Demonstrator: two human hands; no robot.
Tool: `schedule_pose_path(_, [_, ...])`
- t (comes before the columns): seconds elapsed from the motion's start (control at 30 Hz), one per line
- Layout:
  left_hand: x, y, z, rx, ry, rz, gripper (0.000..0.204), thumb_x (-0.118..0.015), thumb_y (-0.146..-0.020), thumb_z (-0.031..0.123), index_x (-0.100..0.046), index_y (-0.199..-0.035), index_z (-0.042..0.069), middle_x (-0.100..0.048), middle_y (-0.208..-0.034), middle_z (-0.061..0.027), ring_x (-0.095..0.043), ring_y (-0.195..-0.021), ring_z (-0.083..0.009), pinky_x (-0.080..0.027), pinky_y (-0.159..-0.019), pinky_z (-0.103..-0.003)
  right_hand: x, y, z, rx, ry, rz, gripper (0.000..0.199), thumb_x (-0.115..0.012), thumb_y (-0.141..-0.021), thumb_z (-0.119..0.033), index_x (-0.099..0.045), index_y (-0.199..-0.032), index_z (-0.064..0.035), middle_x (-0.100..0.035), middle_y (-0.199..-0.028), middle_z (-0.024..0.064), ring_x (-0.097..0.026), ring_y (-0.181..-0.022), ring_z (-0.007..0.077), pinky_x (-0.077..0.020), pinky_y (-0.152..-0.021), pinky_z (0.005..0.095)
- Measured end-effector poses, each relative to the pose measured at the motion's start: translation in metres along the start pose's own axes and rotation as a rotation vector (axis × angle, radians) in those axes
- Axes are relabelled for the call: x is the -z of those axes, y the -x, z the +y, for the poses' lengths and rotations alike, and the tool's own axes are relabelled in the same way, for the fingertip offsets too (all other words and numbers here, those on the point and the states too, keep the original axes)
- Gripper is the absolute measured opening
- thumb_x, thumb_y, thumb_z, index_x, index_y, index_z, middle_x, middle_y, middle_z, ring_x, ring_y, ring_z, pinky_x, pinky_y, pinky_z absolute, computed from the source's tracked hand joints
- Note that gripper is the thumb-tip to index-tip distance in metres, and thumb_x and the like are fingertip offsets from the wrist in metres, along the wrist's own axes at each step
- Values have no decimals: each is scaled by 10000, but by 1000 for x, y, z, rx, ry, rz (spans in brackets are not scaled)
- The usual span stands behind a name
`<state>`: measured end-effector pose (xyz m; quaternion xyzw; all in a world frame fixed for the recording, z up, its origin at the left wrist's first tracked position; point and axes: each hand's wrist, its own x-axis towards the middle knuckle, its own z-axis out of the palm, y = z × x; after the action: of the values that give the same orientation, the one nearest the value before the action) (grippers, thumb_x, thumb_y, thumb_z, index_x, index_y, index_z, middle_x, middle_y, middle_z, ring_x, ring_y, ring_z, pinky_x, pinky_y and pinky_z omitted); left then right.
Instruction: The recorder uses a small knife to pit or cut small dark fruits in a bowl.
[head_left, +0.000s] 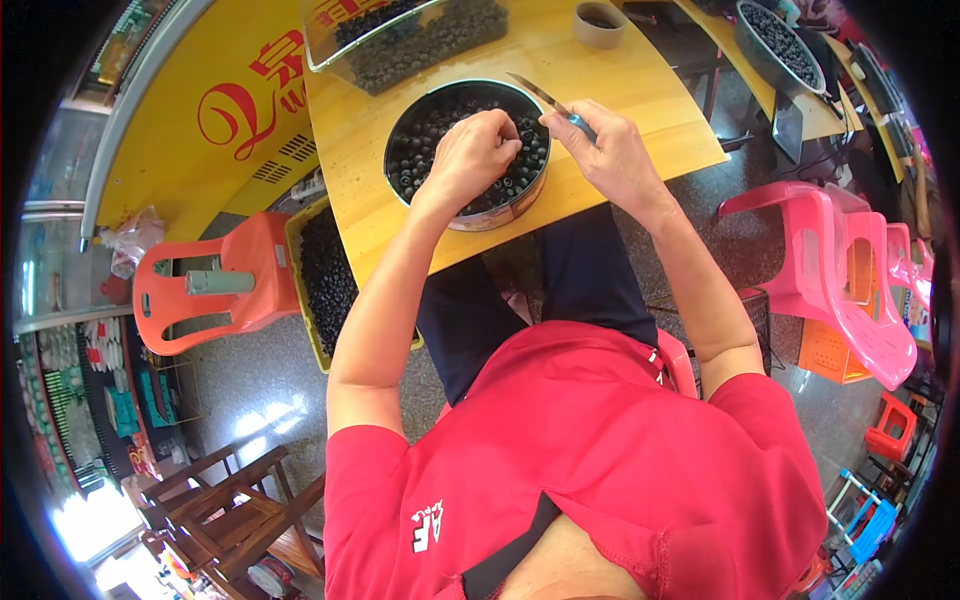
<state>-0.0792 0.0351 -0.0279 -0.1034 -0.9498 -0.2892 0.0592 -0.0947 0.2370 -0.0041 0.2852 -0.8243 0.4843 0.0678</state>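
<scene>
A round tin [520, 213] filled with small dark round pieces [425, 140], some with pale rings, stands at the near edge of the wooden table. My left hand [472, 158] is over the tin, its fingers curled together at the pieces; whatever they may hold is hidden. To the right of the tin my right hand [612, 155] grips a small knife [582, 126] with a blue handle. Its narrow blade points up and left, over the tin's far right rim.
A clear plastic tub [335, 70] of similar dark pieces stands farther back on the table [650, 110], near a small round cup [600, 25]. Below left is a yellow crate [297, 250] of dark pieces beside an orange chair [262, 262]. A pink chair [800, 220] stands at right.
</scene>
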Motion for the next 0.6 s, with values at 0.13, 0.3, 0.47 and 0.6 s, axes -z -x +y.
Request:
schedule_pose_path(0.13, [8, 5, 1, 114, 227, 26, 192, -678, -800, 184, -644, -910, 30, -629, -780, -124, -609, -745, -258, -475, -686, -373, -2, -3, 5, -165, -168, -101, 342, -560, -966, -278, -635, -1036, 48, -683, -924, 113, -625, -834, 138, -477, -763, 258])
schedule_pose_path(0.3, [14, 4, 3, 139, 38, -6, 216, -663, -814, 217, -649, -921, 30, -647, -852, -158, -626, -853, -328, -485, -751, -422, -7, -7, 8, -156, -284, -86, 356, -552, -971, -278, -629, -1058, 58, -686, -921, 89, -618, -861, 122, -475, -803, 252])
schedule_pose_path(0.47, [5, -1, 3, 38, -89, -102, 255, -659, -831, 248, -627, -957, 28, -647, -888, -180, -614, -879, -368, -466, -744, -445, -9, -7, 2, -177, -273, -119, 360, -552, -971, -274, -623, -1063, 67, -678, -911, 77, -611, -873, 119, -470, -814, 250])
schedule_pose_path(0.6, [1, -1, 3, -65, -118, -80, 233, -653, -828, 234, -628, -937, 30, -653, -886, -170, -619, -875, -355, -471, -739, -443, -7, -7, 6, -186, -281, -126, 361, -551, -971, -271, -622, -1063, 71, -679, -925, 79, -610, -874, 124, -471, -813, 253])
